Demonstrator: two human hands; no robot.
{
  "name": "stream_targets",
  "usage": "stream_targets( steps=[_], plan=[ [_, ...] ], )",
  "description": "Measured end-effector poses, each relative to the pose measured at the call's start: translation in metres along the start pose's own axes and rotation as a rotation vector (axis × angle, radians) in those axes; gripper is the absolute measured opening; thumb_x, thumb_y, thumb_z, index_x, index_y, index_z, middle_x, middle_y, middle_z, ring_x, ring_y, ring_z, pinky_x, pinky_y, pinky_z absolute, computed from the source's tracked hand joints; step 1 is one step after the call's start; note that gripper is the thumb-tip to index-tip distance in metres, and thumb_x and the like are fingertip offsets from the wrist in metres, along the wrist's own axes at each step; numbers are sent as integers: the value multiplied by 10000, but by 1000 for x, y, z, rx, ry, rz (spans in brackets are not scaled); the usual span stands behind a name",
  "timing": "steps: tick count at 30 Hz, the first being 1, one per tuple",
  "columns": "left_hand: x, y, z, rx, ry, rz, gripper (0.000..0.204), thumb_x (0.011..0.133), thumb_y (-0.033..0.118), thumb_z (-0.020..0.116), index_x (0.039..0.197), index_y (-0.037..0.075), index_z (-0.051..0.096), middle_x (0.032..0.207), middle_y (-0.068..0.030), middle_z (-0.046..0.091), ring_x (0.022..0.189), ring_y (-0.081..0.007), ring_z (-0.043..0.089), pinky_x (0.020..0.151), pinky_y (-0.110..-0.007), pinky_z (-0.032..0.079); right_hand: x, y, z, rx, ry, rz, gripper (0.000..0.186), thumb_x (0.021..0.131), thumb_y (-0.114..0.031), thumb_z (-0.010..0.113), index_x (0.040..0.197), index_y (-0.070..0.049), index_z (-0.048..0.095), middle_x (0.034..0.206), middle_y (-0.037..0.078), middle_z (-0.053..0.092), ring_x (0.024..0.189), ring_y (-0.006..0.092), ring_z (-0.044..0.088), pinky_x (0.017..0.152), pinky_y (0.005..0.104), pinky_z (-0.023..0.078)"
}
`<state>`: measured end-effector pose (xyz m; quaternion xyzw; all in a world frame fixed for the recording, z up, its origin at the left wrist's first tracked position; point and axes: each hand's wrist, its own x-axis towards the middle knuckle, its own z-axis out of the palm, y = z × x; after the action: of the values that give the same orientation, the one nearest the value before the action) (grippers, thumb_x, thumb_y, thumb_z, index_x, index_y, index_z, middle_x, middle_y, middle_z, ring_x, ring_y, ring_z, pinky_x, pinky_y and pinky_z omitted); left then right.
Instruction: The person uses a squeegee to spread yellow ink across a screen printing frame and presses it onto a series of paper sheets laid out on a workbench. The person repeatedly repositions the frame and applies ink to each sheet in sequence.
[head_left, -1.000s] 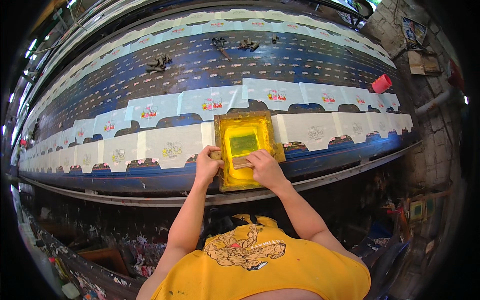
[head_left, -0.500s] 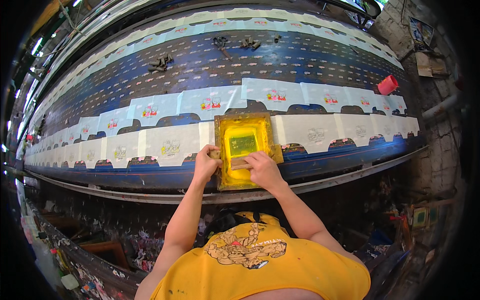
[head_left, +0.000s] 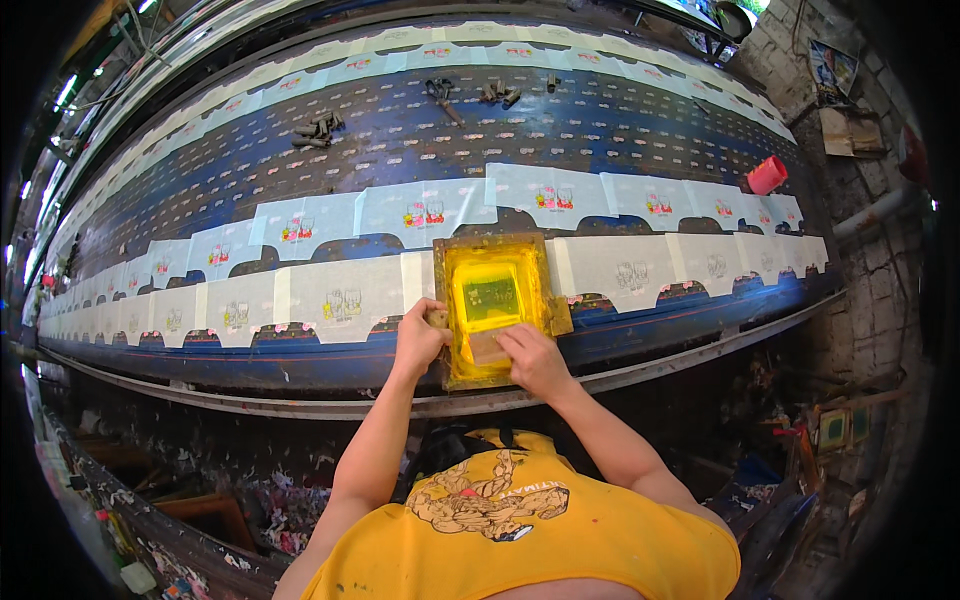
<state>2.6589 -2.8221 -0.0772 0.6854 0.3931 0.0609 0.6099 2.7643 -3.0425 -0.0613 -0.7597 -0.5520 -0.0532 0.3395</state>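
Observation:
A wooden-framed printing screen (head_left: 492, 242) coated in yellow ink lies over the near row of cream cloth pieces (head_left: 342, 290). My left hand (head_left: 420, 338) is closed on the small wooden block at the frame's left side. Inside the frame, my right hand (head_left: 540, 362) grips a flat wooden squeegee (head_left: 486, 348), which rests at the near end of the screen, below its greenish see-through window. Beyond the screen, light blue cloth pieces (head_left: 550, 190) with red, pink and yellow printed figures form a second row.
The long dark blue printing table (head_left: 390, 150) has a metal rail (head_left: 300, 404) along its near edge. Scissors (head_left: 442, 98) and several dark rolled pieces (head_left: 320, 128) lie farther back. A red cup (head_left: 768, 175) stands on its right side. More cloth rows run along the far side.
My right hand has drawn the squeegee toward me, and its blade now lies flatter, with more of the window uncovered. My left hand stays at the frame. The whole view has shifted slightly.

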Motion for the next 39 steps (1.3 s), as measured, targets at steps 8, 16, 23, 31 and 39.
stream_targets(
  steps=[8,16,23,31,39],
  plan=[
    [-1,2,-3,-13,-22,22,489,694,-54,765,1170,3,673,945,-101,705,813,-194,636,735,-347,530,116,59,7,82,-35,141,236,745,38,626,946,-34,727,906,173,712,939,393,671,847,489,555],
    [-4,6,-3,35,19,44,478,692,-72,752,1157,11,674,919,-116,701,773,-216,649,693,-350,535,41,31,9,26,-164,110,204,776,-16,646,964,-33,723,995,147,718,1013,378,667,889,476,559],
    [-6,4,9,-81,42,39,467,679,-113,756,1127,-4,682,924,-100,694,778,-197,660,660,-342,544,9,9,-8,38,-99,83,353,755,68,623,1091,9,711,1052,149,709,1023,357,672,915,438,569],
    [-26,45,86,-246,51,48,471,677,-136,738,1126,-5,675,924,-79,659,760,-170,631,628,-312,532,-6,48,-94,9,-70,52,293,769,28,650,1056,-1,701,1037,128,694,1016,336,657,896,423,565],
    [-23,73,237,-212,21,85,470,672,-113,759,1122,-2,689,948,-86,673,822,-186,643,692,-322,558,-65,143,-185,-54,-64,108,286,809,18,659,1086,-21,722,1077,106,712,1074,317,654,917,405,564]
  ],
)
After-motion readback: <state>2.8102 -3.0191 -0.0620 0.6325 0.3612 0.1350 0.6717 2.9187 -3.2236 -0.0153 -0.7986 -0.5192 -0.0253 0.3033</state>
